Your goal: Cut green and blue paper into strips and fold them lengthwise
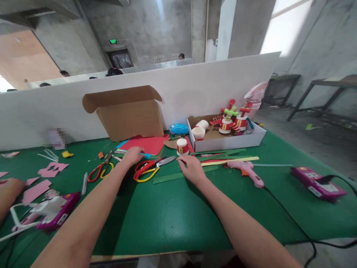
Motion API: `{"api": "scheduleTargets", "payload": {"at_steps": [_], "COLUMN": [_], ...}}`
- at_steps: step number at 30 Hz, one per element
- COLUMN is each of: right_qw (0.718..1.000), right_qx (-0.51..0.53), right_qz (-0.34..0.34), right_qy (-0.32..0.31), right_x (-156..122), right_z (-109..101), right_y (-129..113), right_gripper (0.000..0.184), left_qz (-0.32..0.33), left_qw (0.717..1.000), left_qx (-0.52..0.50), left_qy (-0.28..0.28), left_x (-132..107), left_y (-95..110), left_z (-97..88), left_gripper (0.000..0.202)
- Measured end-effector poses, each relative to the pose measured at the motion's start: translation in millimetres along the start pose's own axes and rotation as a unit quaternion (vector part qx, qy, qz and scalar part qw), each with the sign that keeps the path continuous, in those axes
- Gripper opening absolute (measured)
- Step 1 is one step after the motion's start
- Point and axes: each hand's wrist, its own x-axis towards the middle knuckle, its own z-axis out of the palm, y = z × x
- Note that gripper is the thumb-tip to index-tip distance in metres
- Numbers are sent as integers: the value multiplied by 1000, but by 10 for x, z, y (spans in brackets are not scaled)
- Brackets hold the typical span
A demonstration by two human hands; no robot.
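Observation:
My left hand (132,155) reaches over the green table (167,212), fingers curled down onto the edge of a stack of red and blue paper sheets (146,144). My right hand (192,168) rests on the table with fingertips pinched on a green paper strip (178,175). Red-and-yellow scissors (149,168) lie between the two hands. A small red-and-white paper cup (182,146) stands just beyond my right hand.
A second pair of scissors (100,168) lies to the left. A pink glue gun (247,170) and purple power strip (318,183) lie right, a white box (251,141) of cup crafts behind. Open cardboard box (129,111), pink paper scraps (51,169), another person's hand (9,190) far left.

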Motion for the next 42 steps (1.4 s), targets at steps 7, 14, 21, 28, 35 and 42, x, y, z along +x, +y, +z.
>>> {"api": "scheduleTargets", "payload": {"at_steps": [7,14,21,28,35,42], "right_qw": [999,998,997,995,985,954], "right_qx": [7,4,-1,-15,-46,-70], "right_qz": [48,56,62,71,81,41], "right_qy": [-21,-30,-45,-65,-148,-287], "right_x": [-8,-3,5,14,21,-3], "right_z": [-28,-41,-56,-80,-103,-87], "right_y": [-13,-29,-35,-55,-87,-68], "right_gripper": [20,20,21,22,22,18], "left_qz": [37,15,-29,-86,-107,-114], "left_qw": [995,996,997,985,945,892], "left_qx": [93,81,6,-113,-291,-410], "left_qy": [-12,14,67,100,106,152], "left_x": [37,71,144,209,255,355], "left_y": [-79,-189,-243,-257,-170,-33], "left_z": [227,278,262,185,217,209], "left_gripper": [21,27,21,10,7,17]}}
